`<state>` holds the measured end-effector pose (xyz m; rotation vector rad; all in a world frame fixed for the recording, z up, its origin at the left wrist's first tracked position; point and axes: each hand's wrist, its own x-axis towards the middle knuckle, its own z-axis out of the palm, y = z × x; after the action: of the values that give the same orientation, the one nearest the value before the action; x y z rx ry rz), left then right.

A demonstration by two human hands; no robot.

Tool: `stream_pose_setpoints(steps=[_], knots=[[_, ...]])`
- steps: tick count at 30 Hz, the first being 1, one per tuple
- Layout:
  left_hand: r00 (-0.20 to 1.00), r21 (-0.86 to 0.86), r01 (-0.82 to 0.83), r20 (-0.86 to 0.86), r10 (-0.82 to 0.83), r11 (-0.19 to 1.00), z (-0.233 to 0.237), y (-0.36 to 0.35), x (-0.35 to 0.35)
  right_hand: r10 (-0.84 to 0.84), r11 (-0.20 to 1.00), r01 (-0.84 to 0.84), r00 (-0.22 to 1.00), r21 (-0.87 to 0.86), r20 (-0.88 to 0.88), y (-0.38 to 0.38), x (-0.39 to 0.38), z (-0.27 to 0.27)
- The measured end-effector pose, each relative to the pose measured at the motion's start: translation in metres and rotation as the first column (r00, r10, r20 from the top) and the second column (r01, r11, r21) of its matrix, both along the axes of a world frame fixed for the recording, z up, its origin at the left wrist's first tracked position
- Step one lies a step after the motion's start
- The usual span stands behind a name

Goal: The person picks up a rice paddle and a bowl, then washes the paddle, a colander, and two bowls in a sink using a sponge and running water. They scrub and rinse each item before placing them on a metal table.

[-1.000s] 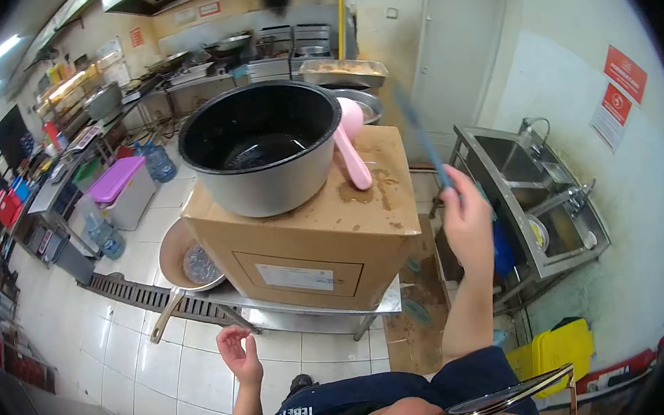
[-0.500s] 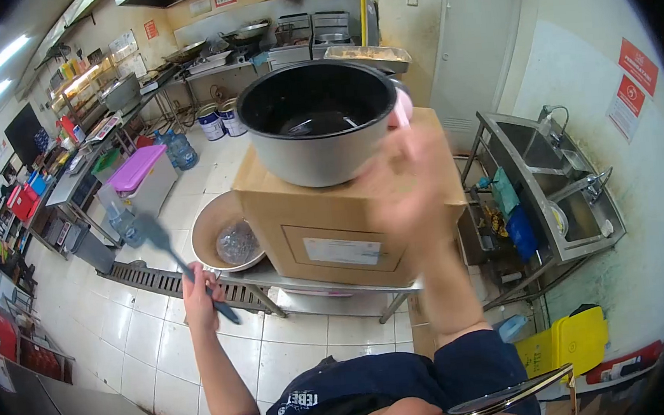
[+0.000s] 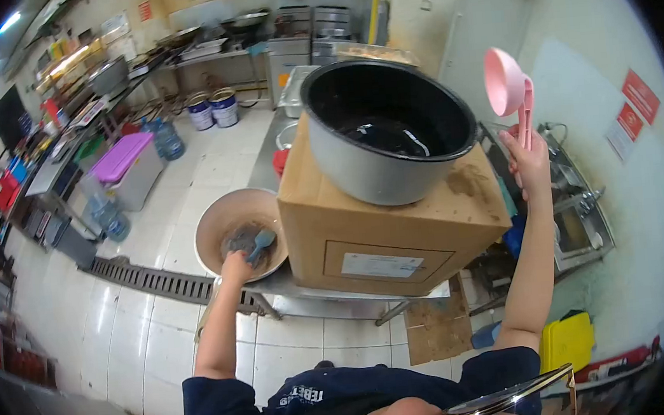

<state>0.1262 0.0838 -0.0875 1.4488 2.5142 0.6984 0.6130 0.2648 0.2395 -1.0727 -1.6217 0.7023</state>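
My left hand (image 3: 235, 270) is closed on a blue-grey spatula (image 3: 260, 247), held over or inside a wide brownish bowl (image 3: 207, 227) with a pale rim. Something grey and crinkled lies at the bottom of that bowl; I cannot make out its kind. Raised at the right, my right hand (image 3: 527, 162) grips the handle of a pink scoop (image 3: 505, 83), its round cup pointing up. Between the hands, a grey pot (image 3: 380, 174) with a black inside and some shiny liquid in its bottom stands on a cardboard box (image 3: 396, 233).
The box and bowl rest on a metal table (image 3: 332, 305). A steel sink (image 3: 576, 231) stands to the right. On the floor are a bin with a purple lid (image 3: 121, 158), water bottles (image 3: 167, 138), paint-like cans (image 3: 223, 108) and a floor drain (image 3: 154, 280).
My left hand has lowered the spatula to the bowl. My right hand has moved right, away from the pot, with the pink scoop lifted up. The view has shifted.
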Motion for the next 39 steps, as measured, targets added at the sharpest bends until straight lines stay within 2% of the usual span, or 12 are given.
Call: stream_pose_setpoints(steps=[5, 8, 12, 13, 15, 17, 22, 26, 28, 32, 38, 39], knots=[[0.900, 0.735, 0.021, 0.281, -0.332, 0.677, 0.138, 0.028, 0.034, 0.406, 0.914, -0.404, 0.907, -0.044, 0.110, -0.070, -0.049, 0.035], [0.838, 0.802, 0.192, 0.166, -0.520, 0.565, 0.222, 0.032, 0.075, 0.473, 0.881, -0.449, 0.851, -0.150, 0.229, -0.084, -0.068, 0.037], [0.637, 0.873, 0.317, 0.094, -0.765, 0.371, 0.272, 0.041, 0.138, 0.257, 0.905, -0.344, 0.911, 0.249, 0.324, -0.078, -0.050, 0.015], [0.636, 0.873, 0.320, 0.090, -0.766, 0.368, 0.281, 0.034, 0.149, 0.197, 0.826, -0.307, 0.943, 0.472, 0.268, -0.078, -0.038, 0.012], [0.745, 0.815, 0.500, -0.233, -0.625, 0.293, 0.290, 0.019, 0.165, 0.081, 0.921, -0.136, 0.984, 0.366, 0.161, -0.084, 0.018, 0.011], [0.726, 0.846, 0.477, -0.225, -0.649, 0.240, 0.274, 0.010, 0.171, -0.127, 0.938, 0.128, 0.992, 0.322, -0.022, -0.105, 0.078, 0.010], [0.700, 0.826, 0.520, -0.267, -0.662, 0.216, 0.238, -0.001, 0.189, -0.663, 0.667, 0.645, 0.742, 0.373, -0.099, -0.124, 0.286, -0.018], [0.698, 0.873, 0.473, -0.289, -0.655, 0.119, 0.235, 0.013, 0.237, -0.756, 0.547, 0.778, 0.618, 0.309, -0.216, -0.102, 0.406, -0.055], [0.524, 0.908, 0.402, -0.334, -0.784, -0.119, 0.223, 0.025, 0.281, -0.730, 0.360, 0.911, 0.410, 0.201, -0.546, -0.072, 0.448, -0.075], [0.362, 0.718, 0.663, -0.557, -0.748, -0.213, 0.209, 0.058, 0.380, -0.445, 0.553, 0.802, 0.054, -0.227, -0.894, 0.026, 0.539, -0.123], [0.241, 0.681, 0.728, -0.368, -0.898, -0.084, 0.190, 0.120, 0.510, -0.201, 0.851, 0.465, -0.142, -0.245, -0.969, 0.176, 0.676, -0.232], [0.285, 0.680, 0.732, -0.355, -0.890, -0.037, 0.188, 0.127, 0.523, -0.144, 0.896, 0.425, 0.005, -0.128, -0.990, 0.192, 0.693, -0.251]])
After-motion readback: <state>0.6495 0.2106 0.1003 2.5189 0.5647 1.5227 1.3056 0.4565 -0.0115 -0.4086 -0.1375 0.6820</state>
